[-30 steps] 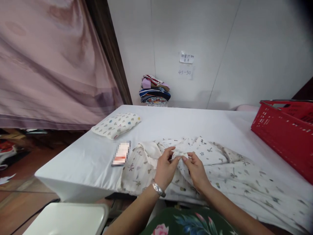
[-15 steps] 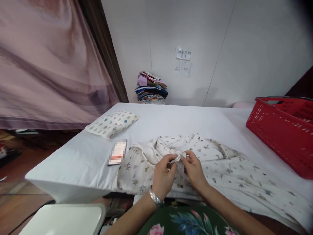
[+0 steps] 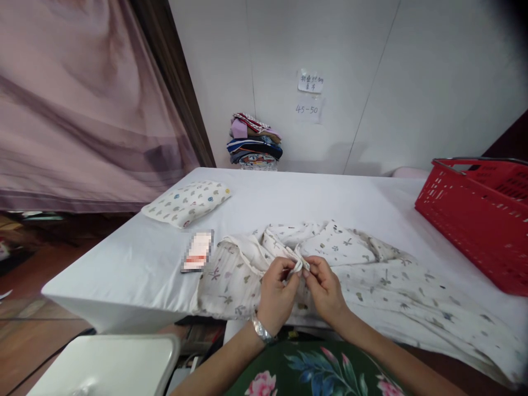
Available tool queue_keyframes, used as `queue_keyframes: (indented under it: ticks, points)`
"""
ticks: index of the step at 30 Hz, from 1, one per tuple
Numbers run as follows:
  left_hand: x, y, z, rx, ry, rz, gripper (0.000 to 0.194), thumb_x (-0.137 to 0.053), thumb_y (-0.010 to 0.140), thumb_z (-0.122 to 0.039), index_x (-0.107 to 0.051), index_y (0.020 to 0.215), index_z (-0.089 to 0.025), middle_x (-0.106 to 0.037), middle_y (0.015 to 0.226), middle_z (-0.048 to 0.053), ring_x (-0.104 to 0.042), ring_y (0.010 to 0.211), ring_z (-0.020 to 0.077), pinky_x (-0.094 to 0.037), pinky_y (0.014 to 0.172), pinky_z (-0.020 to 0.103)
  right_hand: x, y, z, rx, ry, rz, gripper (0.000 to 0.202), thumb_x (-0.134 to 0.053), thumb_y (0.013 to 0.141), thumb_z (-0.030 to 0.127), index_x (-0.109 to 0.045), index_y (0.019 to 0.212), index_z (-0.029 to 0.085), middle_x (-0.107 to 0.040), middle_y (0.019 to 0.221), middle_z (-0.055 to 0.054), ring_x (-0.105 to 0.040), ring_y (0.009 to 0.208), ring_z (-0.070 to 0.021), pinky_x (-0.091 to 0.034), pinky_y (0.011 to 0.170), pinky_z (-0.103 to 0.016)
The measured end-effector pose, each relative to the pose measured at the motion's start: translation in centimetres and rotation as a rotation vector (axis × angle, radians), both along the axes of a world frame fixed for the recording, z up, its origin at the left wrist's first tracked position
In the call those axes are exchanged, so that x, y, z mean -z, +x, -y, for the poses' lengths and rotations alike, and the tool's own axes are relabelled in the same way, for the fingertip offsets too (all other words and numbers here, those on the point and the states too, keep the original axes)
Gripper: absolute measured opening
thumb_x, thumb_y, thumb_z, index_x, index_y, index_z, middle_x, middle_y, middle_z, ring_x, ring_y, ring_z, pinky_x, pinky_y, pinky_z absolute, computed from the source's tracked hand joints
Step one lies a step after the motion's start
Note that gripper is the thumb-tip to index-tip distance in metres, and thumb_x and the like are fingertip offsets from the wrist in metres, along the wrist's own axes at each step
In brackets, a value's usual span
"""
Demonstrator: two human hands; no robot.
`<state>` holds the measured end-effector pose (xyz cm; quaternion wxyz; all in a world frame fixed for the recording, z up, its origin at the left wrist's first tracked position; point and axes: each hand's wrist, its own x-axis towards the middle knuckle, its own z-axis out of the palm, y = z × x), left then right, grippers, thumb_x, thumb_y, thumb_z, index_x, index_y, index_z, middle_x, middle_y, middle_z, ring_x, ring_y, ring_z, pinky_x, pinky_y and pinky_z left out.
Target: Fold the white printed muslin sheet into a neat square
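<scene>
A white cloth [image 3: 391, 280] with a print of small plants and shapes lies bunched along the front of the table, its right end hanging over the edge. My left hand [image 3: 278, 289], with a silver bracelet at the wrist, pinches a gathered edge of it. Close against it, my right hand [image 3: 325, 289] is closed on the same edge, thumb and forefinger together. A small fold of cloth stands up between the fingertips of both hands. Left of the cloth lies a phone [image 3: 198, 251] with a blurred screen.
The table has a white cover [image 3: 124, 275]. A patterned pillow [image 3: 187, 203] lies at the back left, and a red basket [image 3: 474, 220] stands at the right. Folded fabrics [image 3: 254, 140] are stacked by the wall. A white stool [image 3: 107, 363] stands at the lower left.
The fingertips of both hands have drawn closer together, and the right fingers have lowered slightly on the cloth's edge. The whole view has shifted a little.
</scene>
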<state>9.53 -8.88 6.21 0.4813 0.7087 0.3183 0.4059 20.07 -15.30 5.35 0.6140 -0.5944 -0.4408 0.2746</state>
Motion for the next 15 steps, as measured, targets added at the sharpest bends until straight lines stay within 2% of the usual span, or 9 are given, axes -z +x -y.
queue_keyframes:
  ticks: [3, 5, 9, 11, 15]
  points:
    - [0.1, -0.1, 0.1, 0.002, 0.062, -0.035, 0.007, -0.052, 0.076, -0.019, -0.057, 0.081, -0.02, -0.06, 0.08, 0.001, -0.056, 0.075, 0.0121, -0.045, 0.071, 0.025, -0.4, -0.2, 0.4, -0.054, 0.013, -0.035, 0.022, -0.048, 0.082, 0.029, -0.047, 0.103, 0.022, -0.058, 0.084, -0.002, -0.055, 0.079, -0.0158, -0.043, 0.072, -0.027]
    - [0.2, -0.2, 0.2, 0.022, 0.106, -0.03, 0.014, -0.052, 0.075, -0.016, -0.059, 0.085, -0.02, -0.062, 0.087, 0.002, -0.056, 0.082, 0.0139, -0.045, 0.078, 0.028, -0.5, -0.3, 0.5, -0.093, 0.021, -0.093, 0.028, -0.051, 0.08, 0.029, -0.045, 0.106, 0.022, -0.059, 0.093, -0.004, -0.055, 0.089, -0.0176, -0.043, 0.079, -0.03]
    - [0.6, -0.5, 0.6, 0.088, 0.13, -0.023, 0.032, -0.048, 0.073, -0.009, -0.06, 0.1, -0.023, -0.06, 0.106, 0.004, -0.053, 0.102, 0.0173, -0.04, 0.093, 0.035, 0.3, -0.2, 0.3, -0.051, 0.005, -0.181, 0.038, -0.06, 0.073, 0.029, -0.044, 0.106, 0.021, -0.059, 0.1, -0.005, -0.054, 0.094, -0.0188, -0.043, 0.082, -0.031]
    - [0.8, -0.7, 0.9, 0.13, 0.073, -0.043, 0.042, -0.046, 0.07, -0.006, -0.058, 0.106, -0.024, -0.058, 0.112, 0.004, -0.051, 0.107, 0.018, -0.037, 0.097, 0.038, 0.9, -0.1, 0.2, -0.015, -0.013, -0.211, 0.035, -0.06, 0.073, 0.029, -0.044, 0.103, 0.021, -0.059, 0.096, -0.004, -0.054, 0.09, -0.0181, -0.043, 0.08, -0.03]
    - [0.6, -1.1, 1.3, 0.247, -0.189, 0.046, 0.057, -0.043, 0.065, -0.002, -0.047, 0.118, -0.024, -0.054, 0.12, 0.004, -0.05, 0.111, 0.0165, -0.037, 0.099, 0.036, 1.5, 0.0, 0.2, 0.037, -0.006, -0.239, 0.027, -0.055, 0.075, 0.027, -0.046, 0.099, 0.021, -0.059, 0.088, -0.002, -0.054, 0.083, -0.016, -0.043, 0.073, -0.026]
